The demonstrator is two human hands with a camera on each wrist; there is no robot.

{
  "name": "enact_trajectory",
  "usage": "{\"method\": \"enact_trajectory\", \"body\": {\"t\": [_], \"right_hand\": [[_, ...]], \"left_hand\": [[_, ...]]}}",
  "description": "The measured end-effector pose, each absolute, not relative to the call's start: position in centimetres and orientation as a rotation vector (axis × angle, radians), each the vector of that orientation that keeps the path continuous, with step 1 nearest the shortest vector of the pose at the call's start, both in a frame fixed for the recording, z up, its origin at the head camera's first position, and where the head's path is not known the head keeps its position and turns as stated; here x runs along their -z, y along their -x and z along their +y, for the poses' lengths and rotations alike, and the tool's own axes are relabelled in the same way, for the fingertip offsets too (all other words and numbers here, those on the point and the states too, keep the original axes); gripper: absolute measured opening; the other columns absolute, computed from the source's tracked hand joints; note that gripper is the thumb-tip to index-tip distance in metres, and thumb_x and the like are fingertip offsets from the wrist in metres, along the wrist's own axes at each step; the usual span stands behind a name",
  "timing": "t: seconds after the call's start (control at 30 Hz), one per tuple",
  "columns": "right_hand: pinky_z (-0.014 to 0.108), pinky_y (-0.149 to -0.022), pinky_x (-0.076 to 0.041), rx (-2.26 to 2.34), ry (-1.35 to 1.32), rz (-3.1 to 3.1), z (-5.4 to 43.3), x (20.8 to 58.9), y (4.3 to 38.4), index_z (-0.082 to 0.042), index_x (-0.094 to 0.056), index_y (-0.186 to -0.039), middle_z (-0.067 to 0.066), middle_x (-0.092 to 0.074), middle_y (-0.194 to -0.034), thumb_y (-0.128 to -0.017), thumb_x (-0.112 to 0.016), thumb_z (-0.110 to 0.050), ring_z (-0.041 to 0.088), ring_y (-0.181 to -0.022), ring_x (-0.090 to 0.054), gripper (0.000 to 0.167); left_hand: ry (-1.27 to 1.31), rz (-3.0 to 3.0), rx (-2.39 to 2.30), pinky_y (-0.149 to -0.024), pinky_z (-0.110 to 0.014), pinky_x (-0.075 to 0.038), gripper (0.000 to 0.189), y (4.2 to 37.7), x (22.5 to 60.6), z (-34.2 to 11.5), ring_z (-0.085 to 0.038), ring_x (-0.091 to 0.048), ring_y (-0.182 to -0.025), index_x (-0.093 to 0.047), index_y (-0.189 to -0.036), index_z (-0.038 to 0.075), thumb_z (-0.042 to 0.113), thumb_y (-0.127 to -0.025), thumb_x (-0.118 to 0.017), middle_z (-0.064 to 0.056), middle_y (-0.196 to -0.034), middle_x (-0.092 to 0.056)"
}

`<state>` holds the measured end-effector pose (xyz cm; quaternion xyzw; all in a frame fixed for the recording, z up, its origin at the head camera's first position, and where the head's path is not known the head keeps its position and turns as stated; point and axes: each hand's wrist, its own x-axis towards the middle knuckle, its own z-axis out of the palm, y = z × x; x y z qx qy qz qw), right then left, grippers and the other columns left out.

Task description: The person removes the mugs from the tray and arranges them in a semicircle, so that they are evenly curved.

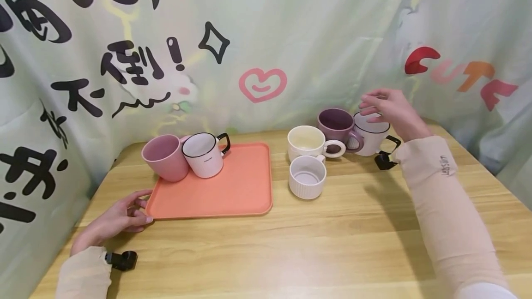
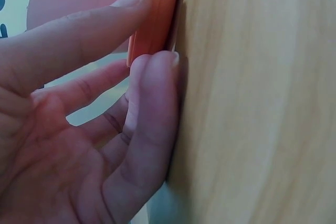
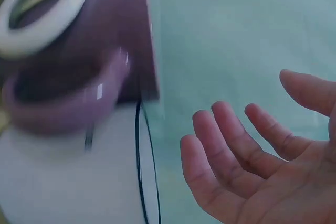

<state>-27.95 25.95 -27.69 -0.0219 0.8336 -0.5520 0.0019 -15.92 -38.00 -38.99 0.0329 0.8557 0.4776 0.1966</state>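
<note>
At the front left corner of a coral-orange tray, my left hand pinches the rim between thumb and curled fingers. The left wrist view shows the thumb on the tray's edge and fingertips against its side. A pink mug and a white mug with black rim and handle stand on the tray's left part. My right hand hovers over another white black-rimmed mug, holding nothing. Its fingers are spread and loosely bent, apart from the mugs in the right wrist view.
Left of that mug stands a purple mug, with a cream mug before it. A small ribbed white cup is nearest the front. All stand on the wooden table, and a printed curtain hangs behind.
</note>
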Motion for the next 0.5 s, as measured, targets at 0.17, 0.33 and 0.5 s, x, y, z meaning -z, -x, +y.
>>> {"method": "enact_trajectory", "body": {"t": [0.17,0.33,0.5], "right_hand": [[0.024,-0.077,-0.057,1.792,0.116,2.588,23.3,27.5,28.4,0.008,-0.043,-0.138,-0.006,-0.064,-0.097,-0.105,-0.055,-0.029,0.006,-0.086,-0.066,0.051],[0.024,-0.074,-0.057,1.926,0.144,2.524,20.8,27.5,28.8,0.008,-0.048,-0.13,-0.002,-0.066,-0.094,-0.105,-0.056,-0.019,0.007,-0.083,-0.067,0.038],[0.024,-0.075,-0.057,1.888,0.137,2.51,18.8,27.9,29.3,0.01,-0.049,-0.132,0.006,-0.066,-0.1,-0.105,-0.055,-0.017,0.01,-0.082,-0.067,0.038]], "left_hand": [[-0.117,2.406,-1.327,-0.074,-0.038,-0.06,0.081,15.9,39.1,-38.2,-0.019,-0.061,-0.091,-0.018,-0.153,-0.012,0.005,-0.094,-0.071,-0.025,-0.119,-0.049],[-0.113,2.411,-1.328,-0.074,-0.037,-0.06,0.08,15.9,39.2,-38.2,-0.018,-0.061,-0.092,-0.019,-0.153,-0.011,0.005,-0.094,-0.071,-0.026,-0.122,-0.048],[-0.114,2.413,-1.328,-0.074,-0.038,-0.06,0.081,15.9,39.2,-38.1,-0.018,-0.061,-0.092,-0.019,-0.153,-0.011,0.005,-0.093,-0.072,-0.026,-0.121,-0.048]]}}
